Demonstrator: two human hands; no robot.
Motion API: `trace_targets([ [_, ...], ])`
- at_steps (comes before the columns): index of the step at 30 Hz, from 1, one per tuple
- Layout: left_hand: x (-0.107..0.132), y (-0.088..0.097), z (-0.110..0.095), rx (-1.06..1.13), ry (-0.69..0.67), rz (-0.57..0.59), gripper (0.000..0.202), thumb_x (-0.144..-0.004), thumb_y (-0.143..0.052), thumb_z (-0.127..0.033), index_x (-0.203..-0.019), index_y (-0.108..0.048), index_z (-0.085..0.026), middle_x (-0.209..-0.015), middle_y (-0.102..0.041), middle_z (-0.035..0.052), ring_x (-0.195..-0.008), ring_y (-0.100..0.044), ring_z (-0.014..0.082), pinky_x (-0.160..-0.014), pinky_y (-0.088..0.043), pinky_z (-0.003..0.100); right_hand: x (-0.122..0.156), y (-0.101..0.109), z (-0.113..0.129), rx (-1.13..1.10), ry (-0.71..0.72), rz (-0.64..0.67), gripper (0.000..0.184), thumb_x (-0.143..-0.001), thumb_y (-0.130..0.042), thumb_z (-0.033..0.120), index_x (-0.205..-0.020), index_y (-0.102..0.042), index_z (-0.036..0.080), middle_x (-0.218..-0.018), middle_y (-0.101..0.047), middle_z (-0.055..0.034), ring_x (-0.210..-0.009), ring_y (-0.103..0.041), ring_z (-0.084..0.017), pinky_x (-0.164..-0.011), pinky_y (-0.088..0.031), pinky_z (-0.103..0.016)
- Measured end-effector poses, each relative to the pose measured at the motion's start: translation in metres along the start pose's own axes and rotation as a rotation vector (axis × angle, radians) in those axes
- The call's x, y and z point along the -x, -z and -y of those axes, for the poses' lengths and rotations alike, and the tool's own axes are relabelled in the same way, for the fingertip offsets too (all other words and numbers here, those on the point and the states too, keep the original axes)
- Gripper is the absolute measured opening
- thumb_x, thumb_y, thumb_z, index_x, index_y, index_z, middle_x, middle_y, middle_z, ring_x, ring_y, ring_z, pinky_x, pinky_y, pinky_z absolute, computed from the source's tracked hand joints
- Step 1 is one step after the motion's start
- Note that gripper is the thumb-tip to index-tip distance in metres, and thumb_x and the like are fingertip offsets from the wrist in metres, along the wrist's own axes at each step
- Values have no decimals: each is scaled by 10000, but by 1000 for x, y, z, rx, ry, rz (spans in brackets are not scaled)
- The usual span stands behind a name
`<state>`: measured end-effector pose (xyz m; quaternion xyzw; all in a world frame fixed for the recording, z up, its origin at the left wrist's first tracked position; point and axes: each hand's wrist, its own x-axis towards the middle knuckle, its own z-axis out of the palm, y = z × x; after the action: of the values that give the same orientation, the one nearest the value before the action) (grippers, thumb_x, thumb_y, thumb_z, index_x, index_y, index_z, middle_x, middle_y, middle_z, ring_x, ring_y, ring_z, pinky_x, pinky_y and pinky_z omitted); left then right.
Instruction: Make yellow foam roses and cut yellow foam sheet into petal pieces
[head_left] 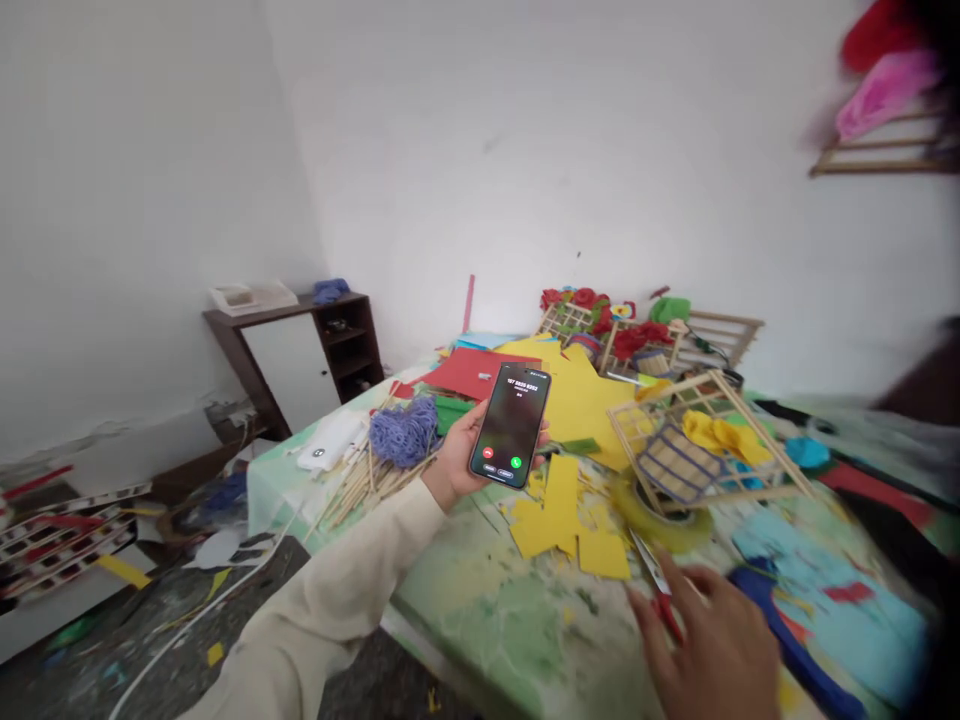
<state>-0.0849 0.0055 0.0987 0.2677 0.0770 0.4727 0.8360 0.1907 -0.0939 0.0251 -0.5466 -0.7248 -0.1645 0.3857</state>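
My left hand [457,455] holds a smartphone [511,420] upright and tilted towards me over the table. Its dark screen shows a call, with a red and a green button. Low on the right, my right hand [709,635] has its thumb and fingers around the red handle of a pair of scissors [652,565]; it is slightly blurred. The blades point away from me, beside a roll of clear yellowish tape [675,530]. Cut yellow paper pieces [559,515] lie between the two hands.
Blue yarn [403,432] and thin wooden sticks [364,485] lie left of the phone. Red paper [472,370] and yellow sheets [589,400] are behind it. To the right stand stick frames [712,440] with felt flowers. A cabinet [292,355] stands against the wall, back left.
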Motion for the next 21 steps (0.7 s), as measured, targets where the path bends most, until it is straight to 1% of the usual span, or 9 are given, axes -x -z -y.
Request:
trace_targets([
  [2, -7, -5, 20, 17, 77, 20, 544, -885, -363, -449, -1260, -520, -88, -1185, -612, 215, -1079, -596, 320, -917, -423, 501, -13, 5, 25, -12, 78, 64, 473, -842, -492, 461, -1202, -588, 170, -977, -546, -144, -920, -492, -292, -783, -383, -445],
  [4, -14, -8, 39, 32, 146, 43, 538, -894, -347, -443, -1259, -523, -88, -1171, -623, 207, -1063, -606, 311, -910, -430, 487, -22, 6, 44, -45, 128, 118, 482, -861, -476, 439, -1289, -519, 221, -1029, -504, -129, -955, -454, -278, -819, -361, -455],
  [5, -17, -8, 47, 38, 174, 54, 539, -896, -342, -442, -1256, -525, -86, -1164, -627, 204, -1055, -610, 307, -907, -434, 482, -24, 5, 50, -60, 146, 145, 480, -865, -471, 442, -1302, -505, 250, -1053, -488, -122, -965, -439, -273, -831, -350, -459],
  [7, -22, -6, 61, 50, 209, 69, 544, -897, -341, -445, -1251, -529, -78, -1156, -632, 201, -1039, -618, 304, -902, -438, 474, -25, 2, 54, -78, 165, 194, 458, -866, -463, 464, -1284, -523, 286, -1074, -469, -112, -980, -419, -268, -849, -331, -465],
  [10, -26, -3, 73, 67, 230, 71, 544, -895, -349, -446, -1242, -539, -72, -1141, -642, 195, -1024, -624, 302, -904, -438, 466, -23, -2, 50, -82, 161, 229, 426, -874, -446, 472, -1249, -557, 304, -1077, -461, -105, -984, -405, -264, -856, -314, -465],
  [13, -29, 1, 78, 76, 250, 54, 528, -898, -348, -427, -1226, -553, -67, -1120, -655, 186, -1022, -626, 300, -915, -434, 458, -24, -4, 44, -52, 122, 210, 408, -882, -431, 465, -1237, -568, 316, -1057, -459, -101, -954, -396, -258, -831, -317, -454],
  [18, -30, 3, 83, 61, 296, -22, 503, -898, -357, -410, -1201, -572, -70, -1068, -679, 175, -1015, -630, 303, -933, -426, 471, -32, -12, 28, 32, -29, 94, 417, -898, -410, 437, -1244, -568, 266, -1019, -447, -106, -942, -393, -257, -808, -328, -440],
  [21, -28, 1, 84, 74, 339, 7, 524, -895, -348, -450, -1228, -552, -100, -1115, -659, 180, -1045, -614, 318, -935, -409, 525, -31, -15, 13, 45, -120, 6, 426, -903, -396, 422, -1243, -567, 230, -1003, -454, -105, -944, -405, -257, -804, -327, -441],
])
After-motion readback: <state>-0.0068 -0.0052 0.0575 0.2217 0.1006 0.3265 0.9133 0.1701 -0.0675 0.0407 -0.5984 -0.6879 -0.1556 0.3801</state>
